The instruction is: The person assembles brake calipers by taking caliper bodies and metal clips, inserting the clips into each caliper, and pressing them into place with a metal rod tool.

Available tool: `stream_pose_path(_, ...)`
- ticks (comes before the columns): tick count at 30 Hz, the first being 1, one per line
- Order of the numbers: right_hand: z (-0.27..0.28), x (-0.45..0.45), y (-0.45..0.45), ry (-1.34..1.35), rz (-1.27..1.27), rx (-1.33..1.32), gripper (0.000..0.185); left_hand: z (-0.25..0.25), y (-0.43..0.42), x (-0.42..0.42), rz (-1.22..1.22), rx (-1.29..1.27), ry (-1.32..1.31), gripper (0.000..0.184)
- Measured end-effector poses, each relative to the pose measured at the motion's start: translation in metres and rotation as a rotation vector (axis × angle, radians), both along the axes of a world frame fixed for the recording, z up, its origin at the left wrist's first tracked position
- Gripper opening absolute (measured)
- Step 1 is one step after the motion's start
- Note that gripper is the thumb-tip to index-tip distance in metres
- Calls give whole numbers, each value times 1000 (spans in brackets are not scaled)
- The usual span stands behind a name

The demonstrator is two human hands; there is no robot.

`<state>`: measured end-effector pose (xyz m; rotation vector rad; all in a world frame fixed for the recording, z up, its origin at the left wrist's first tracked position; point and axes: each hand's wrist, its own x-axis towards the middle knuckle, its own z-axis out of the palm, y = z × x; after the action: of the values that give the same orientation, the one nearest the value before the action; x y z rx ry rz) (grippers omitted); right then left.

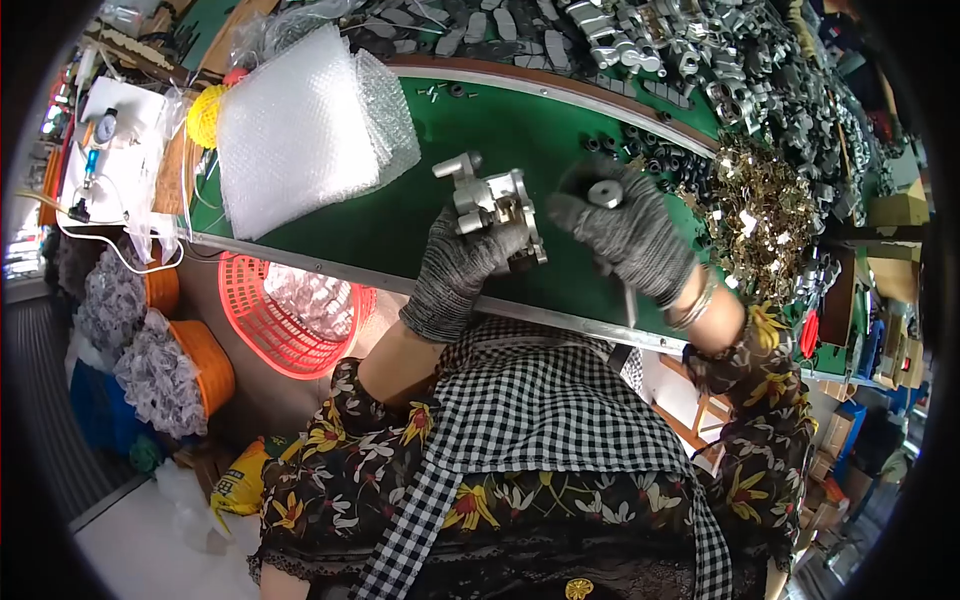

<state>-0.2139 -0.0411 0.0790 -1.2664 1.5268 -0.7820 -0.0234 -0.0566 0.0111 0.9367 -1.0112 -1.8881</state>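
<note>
My left hand [455,268], in a grey knit glove, is closed around a silver metal casting [505,205] with a short cylindrical arm at its upper left. It is held above the green work surface [420,215]. To its right, my gloved right hand [630,230] is closed on a small dark round part [605,194] with a hole in its middle. Its fingertips are blurred, and a gap separates this hand from the casting. A thin metal rod [630,305] shows below the right hand; what it joins is hidden.
Bubble wrap sheets [300,130] lie left on the table. Black round parts [665,155], brassy clips [755,215] and a heap of castings [720,60] are at the right. Small screws [435,94] lie at the back. A red basket [285,335] stands below the table's front edge.
</note>
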Motion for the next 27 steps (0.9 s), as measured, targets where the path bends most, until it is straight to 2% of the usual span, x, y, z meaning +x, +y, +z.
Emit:
stream_pose_path(2, -7, -6, -14, 264, 171, -471, 23, -3, 0, 3, -70, -39, 32, 47)
stream_pose_path(3, -7, -6, -18, 339, 265, -517, 22, -1, 1, 5, -118, 57, 65, 51)
stream_pose_path(5, -3, -5, -24, 486, 448, -610, 22, -3, 2, 8, -160, 47, 43, 55)
stream_pose_path(7, -5, -6, -29, 514, 539, -579, 20, 2, 4, 11, -176, 21, -23, 61)
stream_pose_path(8, -4, -5, -30, 529, 590, -563, 20, 0, 4, 11, -180, 52, 24, 61)
stream_pose_path(9, 1, -2, -27, 486, 507, -501, 18, -3, 4, 12, -183, 85, 71, 62)
stream_pose_path(12, -2, 0, -14, 302, 516, -522, 19, 0, -1, 16, -181, 203, 136, 56)
stream_pose_path(13, -11, 0, -9, 405, 588, -671, 29, -8, -2, 16, -168, 236, 150, 54)
stream_pose_path(16, -5, 8, 15, 719, 642, -502, 38, -3, -2, 13, -141, 315, 189, 53)
stream_pose_path(17, -6, 14, 20, 741, 597, -435, 30, -1, -3, 10, -127, 330, 187, 53)
stream_pose_path(18, -13, 13, 22, 719, 583, -488, 29, 0, -3, 7, -112, 342, 184, 54)
stream_pose_path(20, -27, 10, 26, 674, 554, -597, 28, 3, -3, 7, -96, 408, 194, 43)
stream_pose_path(21, -23, 11, 29, 707, 540, -600, 30, 5, -3, 7, -88, 441, 198, 37)
stream_pose_path(24, -33, 10, 37, 855, 527, -740, 35, 22, 3, 3, -36, 426, 240, 36)
stream_pose_path(25, -41, 6, 39, 881, 564, -798, 41, 18, 2, 3, -50, 416, 231, 38)
stream_pose_path(27, -43, 5, 42, 904, 537, -922, 43, 5, -1, 6, -80, 397, 211, 40)
